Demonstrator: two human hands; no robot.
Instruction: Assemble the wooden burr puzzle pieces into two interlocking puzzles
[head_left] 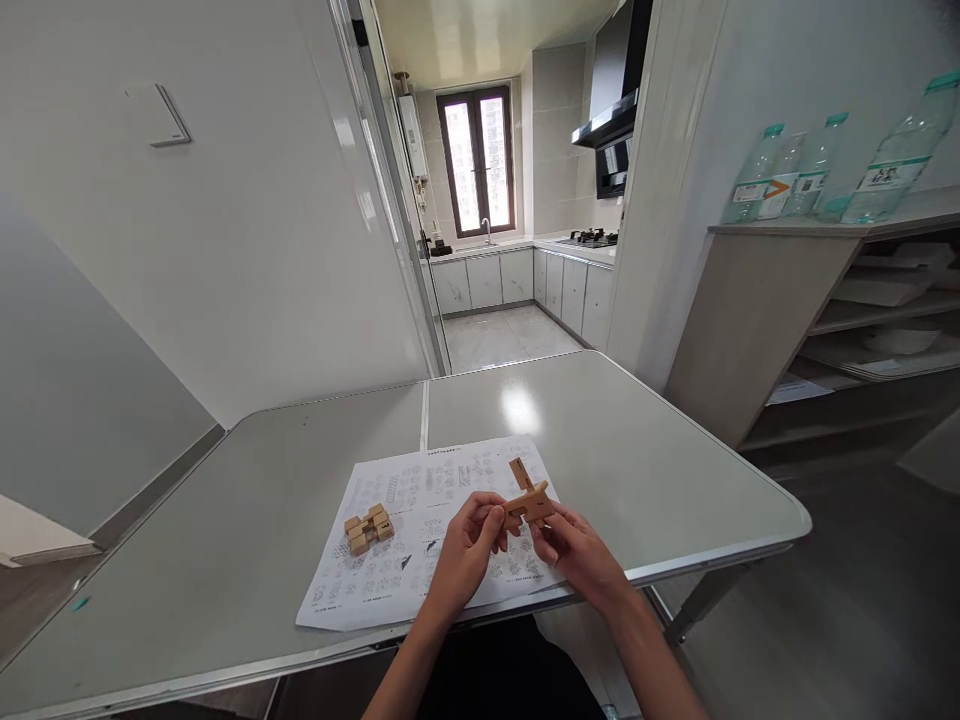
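Between my two hands I hold several notched wooden puzzle pieces (535,503) fitted together, with one piece sticking up at the top. My left hand (474,540) is closed, its thumb and fingers pinching the left end. The right end is gripped by my right hand (576,548), whose fingers curl beneath it. Both hands are just above a printed instruction sheet (375,585) covered in small diagrams. On the left part of that paper lies a cluster of wooden blocks (369,529), apart from my hands. My fingers hide part of the held pieces.
The sheet lies on a grey-topped folding table (637,480) with a metal rim. A small green scrap (80,604) is at its left. To the right, a shelf unit (772,290) bears several plastic bottles (892,175). A doorway ahead opens onto a kitchen.
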